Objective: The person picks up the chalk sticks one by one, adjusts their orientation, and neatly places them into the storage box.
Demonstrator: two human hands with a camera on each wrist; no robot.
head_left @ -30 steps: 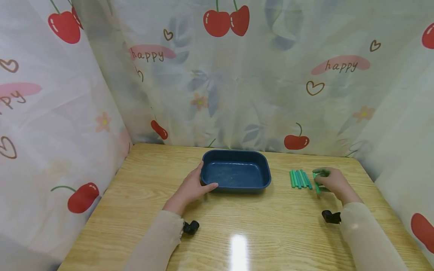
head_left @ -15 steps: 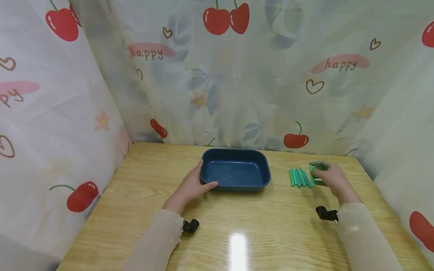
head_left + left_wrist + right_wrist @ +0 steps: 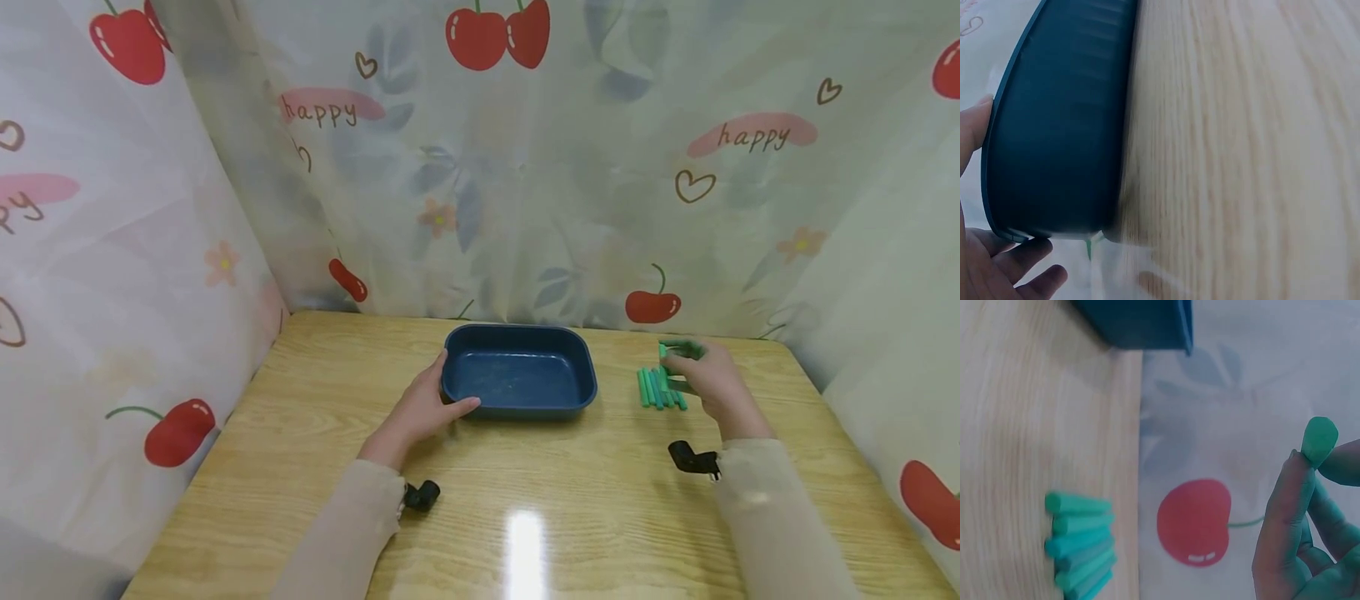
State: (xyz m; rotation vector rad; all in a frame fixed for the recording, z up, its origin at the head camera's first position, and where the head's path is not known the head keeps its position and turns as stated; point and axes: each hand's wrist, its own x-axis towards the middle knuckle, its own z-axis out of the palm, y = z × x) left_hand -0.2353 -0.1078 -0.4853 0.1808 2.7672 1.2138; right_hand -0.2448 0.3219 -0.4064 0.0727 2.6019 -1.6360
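My left hand grips the left end of a dark blue rectangular dish, thumb at its front side and fingers around the far side. The dish stands on the table with nothing in it. In my right hand a short green stick, much like chalk, is pinched upright between thumb and fingertips. The hand is raised over a row of several similar green and teal sticks lying side by side, right of the dish. In the right wrist view these sticks appear lower left, below the held one.
The wooden table ends at the back against a curtain printed with cherries. More printed curtain encloses both sides. A black camera juts from the right wrist, another black camera from the left.
My right hand has lifted the green stick off the table beside the row and carried it leftward, over the other sticks. The left hand has stayed on the dish.
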